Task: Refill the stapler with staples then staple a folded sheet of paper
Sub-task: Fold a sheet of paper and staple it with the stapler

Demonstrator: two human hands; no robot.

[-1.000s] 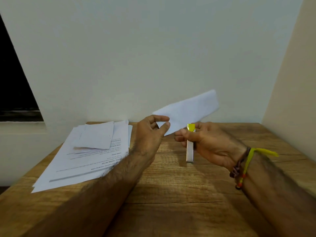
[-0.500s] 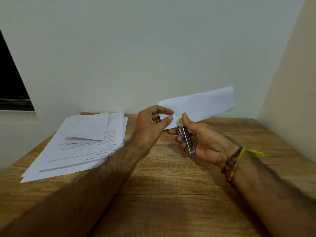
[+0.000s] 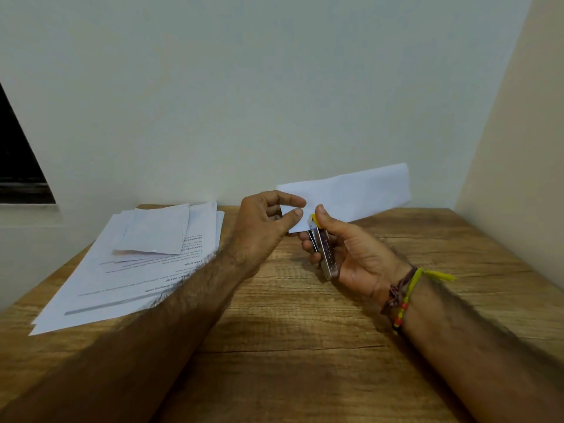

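— Start close in. What do you have?

— Bare table (image 3: 290,346) at the near edge, with my two forearms reaching across it. Past that, my right hand (image 3: 351,254) is curled around the stapler (image 3: 325,254), thumb pressing on its yellow front end. A second ago the stapler stood nearly on end and I saw its narrow back. Now I have rolled it, so its metal side faces me and the nose points at the paper.

— And the left?

— My left hand (image 3: 262,227) pinches the near corner of the folded sheet (image 3: 351,190) between thumb and forefinger, the other fingers loosely curled. The sheet is up off the table above the far edge. It slanted steeply upward to the right a second ago; it lies much flatter now, and its corner meets the stapler's nose.

— Is the corner actually in the stapler's mouth?

— I cannot tell. My fingers cover that spot. The corner and the yellow tip touch or overlap, no more than that.

— So where are we in the job?

— I judge the refill done, since the stapler is closed in my grip, and I am lining up for the squeeze. The risk is pressing before both layers sit fully inside.

— Anything farther out?

— A stack of printed sheets (image 3: 137,264) toward the far left corner, a smaller folded slip (image 3: 155,233) on top. Neither matters to the stapling.
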